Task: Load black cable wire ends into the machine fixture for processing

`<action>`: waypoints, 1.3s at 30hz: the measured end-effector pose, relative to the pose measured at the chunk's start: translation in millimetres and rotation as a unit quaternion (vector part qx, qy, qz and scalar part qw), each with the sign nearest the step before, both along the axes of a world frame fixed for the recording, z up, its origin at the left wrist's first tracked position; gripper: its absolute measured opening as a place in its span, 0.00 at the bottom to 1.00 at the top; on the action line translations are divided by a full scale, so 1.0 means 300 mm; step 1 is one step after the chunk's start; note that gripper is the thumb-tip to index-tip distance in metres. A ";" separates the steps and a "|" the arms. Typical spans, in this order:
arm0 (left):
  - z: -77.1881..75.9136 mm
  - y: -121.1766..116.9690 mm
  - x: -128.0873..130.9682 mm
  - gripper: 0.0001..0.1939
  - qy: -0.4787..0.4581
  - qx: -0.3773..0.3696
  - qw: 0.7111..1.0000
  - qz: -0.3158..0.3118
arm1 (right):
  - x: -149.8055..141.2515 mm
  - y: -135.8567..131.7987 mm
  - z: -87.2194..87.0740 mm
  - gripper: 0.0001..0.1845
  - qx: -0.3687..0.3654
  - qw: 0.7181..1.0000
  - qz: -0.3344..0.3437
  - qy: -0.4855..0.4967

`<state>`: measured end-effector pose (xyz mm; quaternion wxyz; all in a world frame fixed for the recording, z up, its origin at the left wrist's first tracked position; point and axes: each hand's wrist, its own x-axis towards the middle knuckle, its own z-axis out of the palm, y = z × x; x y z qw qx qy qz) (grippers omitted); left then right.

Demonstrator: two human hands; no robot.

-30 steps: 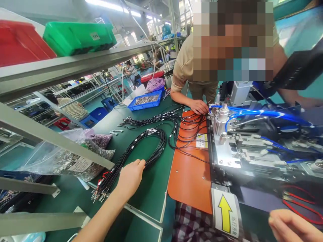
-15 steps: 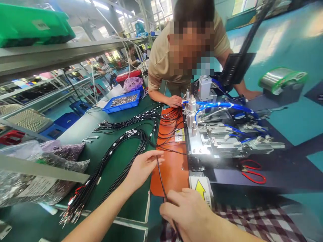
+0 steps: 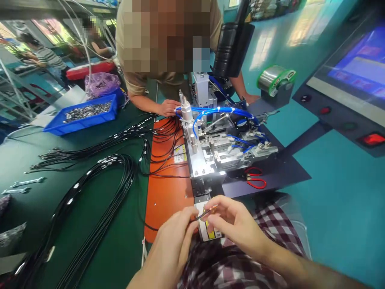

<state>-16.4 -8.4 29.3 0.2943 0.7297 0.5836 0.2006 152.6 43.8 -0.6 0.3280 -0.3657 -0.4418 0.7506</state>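
My left hand (image 3: pixel 177 235) pinches a thin black cable (image 3: pixel 201 216) close to its end, just in front of the machine. The cable runs back from this hand across the orange board (image 3: pixel 168 192). At the cable's tip, which looks copper-coloured, the fingers of my right hand (image 3: pixel 237 224) are closed around it; the exact contact is partly hidden. Beyond my hands stands a metal machine (image 3: pixel 204 160) with blue air tubes, and several black cables lead into its left side. Under my fingers is a white label block (image 3: pixel 207 233) with yellow marks.
A co-worker's hand (image 3: pixel 168 108) rests at the machine's far side. Black cable bundles (image 3: pixel 120 176) lie on the green table. A blue tray (image 3: pixel 108 114) holds small metal parts. Red-handled scissors (image 3: pixel 255 178), a wire spool (image 3: pixel 272 82) and a lit screen (image 3: pixel 361 68) are to the right.
My view has turned right, bringing the screen in. My hands have come together by the machine's front corner, and my right hand has moved from along the cable to its end.
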 end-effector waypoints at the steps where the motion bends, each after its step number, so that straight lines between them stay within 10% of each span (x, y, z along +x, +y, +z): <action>1: -0.003 0.011 0.015 0.10 -0.015 -0.021 1.000 0.003 | 0.007 0.007 -0.004 0.15 -0.002 1.000 -0.009 0.000; 9: -0.017 0.092 0.064 0.13 -0.215 -0.148 0.964 0.049 | 0.072 0.075 -0.029 0.17 -0.034 0.999 0.032 -0.002; 19: -0.055 0.128 0.086 0.13 -0.303 -0.207 0.916 0.160 | 0.095 0.080 -0.014 0.07 0.065 0.986 -0.095 -0.120; 30: -0.044 0.127 0.097 0.11 -0.272 -0.196 0.925 0.176 | 0.057 0.069 -0.046 0.15 -0.088 0.995 -0.037 0.029; 39: -0.051 0.124 0.093 0.08 -0.278 -0.172 0.932 0.155 | 0.072 0.076 -0.062 0.14 -0.289 0.945 0.039 0.145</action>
